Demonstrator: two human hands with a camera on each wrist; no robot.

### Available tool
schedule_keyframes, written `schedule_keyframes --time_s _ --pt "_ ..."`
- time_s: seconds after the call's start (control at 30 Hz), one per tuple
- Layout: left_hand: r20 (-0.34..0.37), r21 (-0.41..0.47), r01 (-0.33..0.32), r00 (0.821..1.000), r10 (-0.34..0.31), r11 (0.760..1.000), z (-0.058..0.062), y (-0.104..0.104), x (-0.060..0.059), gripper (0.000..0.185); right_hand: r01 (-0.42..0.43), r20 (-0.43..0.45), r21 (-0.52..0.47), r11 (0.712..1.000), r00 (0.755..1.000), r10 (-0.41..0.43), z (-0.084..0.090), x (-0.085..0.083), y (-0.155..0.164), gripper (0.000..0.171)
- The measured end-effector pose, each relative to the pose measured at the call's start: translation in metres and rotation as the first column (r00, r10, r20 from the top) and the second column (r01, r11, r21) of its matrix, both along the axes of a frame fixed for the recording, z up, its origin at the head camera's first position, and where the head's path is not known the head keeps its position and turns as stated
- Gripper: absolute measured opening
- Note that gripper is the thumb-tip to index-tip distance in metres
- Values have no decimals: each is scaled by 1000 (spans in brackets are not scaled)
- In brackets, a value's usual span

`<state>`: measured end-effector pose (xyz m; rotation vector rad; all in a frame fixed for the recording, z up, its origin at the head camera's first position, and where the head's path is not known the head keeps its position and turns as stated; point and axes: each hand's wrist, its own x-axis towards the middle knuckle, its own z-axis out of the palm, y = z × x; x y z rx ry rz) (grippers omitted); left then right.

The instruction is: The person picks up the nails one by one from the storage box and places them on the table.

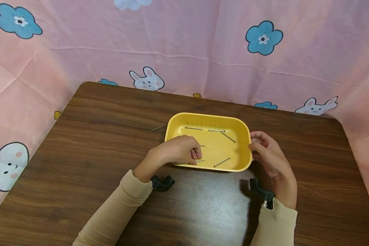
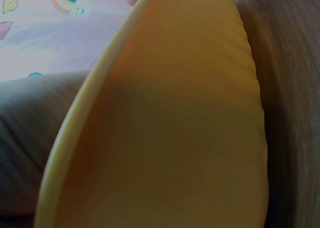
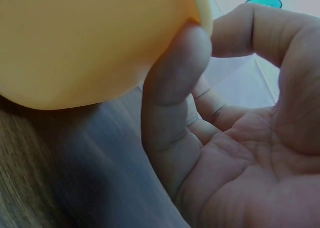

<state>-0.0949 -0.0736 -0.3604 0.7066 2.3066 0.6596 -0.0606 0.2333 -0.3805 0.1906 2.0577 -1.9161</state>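
Observation:
A yellow plastic tray point(image 1: 207, 116) with rounded corners stands on the table, with several thin metal nails lying on its floor, one nail point(image 1: 222, 162) near the front wall. My left hand point(image 1: 181, 149) reaches over the tray's front left, fingers curled down inside it. A nail point(image 1: 200, 161) shows beside its fingertips; whether they pinch it is hidden. In the left wrist view the tray's outer wall point(image 2: 190, 112) blocks the fingers. My right hand point(image 1: 272, 155) holds the tray's right end by the rim, between thumb and fingers.
One loose nail point(image 1: 156, 128) lies on the brown wooden table point(image 1: 110, 136), left of the tray. A pink patterned cloth point(image 1: 184, 41) hangs behind the table's back edge. Black wrist mounts point(image 1: 162, 183) sit at both sleeves.

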Motion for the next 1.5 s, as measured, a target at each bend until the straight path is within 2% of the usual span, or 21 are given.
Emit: schedule_keyframes --time_s 0.33,0.7,0.87,1.17,1.33,1.5 --pt "-17 22 13 1000 -12 1000 1 0 0 7 -1 11 9 1000 1000 1 1 0 1 25" --pt "-104 8 32 994 -31 999 1 -1 0 18 -12 0 9 1000 1000 12 -1 -2 0 24" --pt "-96 -12 12 995 -13 1000 3 -2 1 17 -16 -3 19 1000 1000 16 0 -2 -1 26" --pt "-82 -19 0 997 -2 1000 1 -3 3 7 -24 -5 21 999 1000 24 -1 -2 -2 27" --pt "-115 -16 6 993 -7 1000 0 -3 2 9 -29 -1 22 999 1000 29 -1 -2 -2 27" --pt "-170 13 39 985 -37 999 -3 -2 0 13 -22 1 13 1000 1000 22 -1 -1 -1 25"
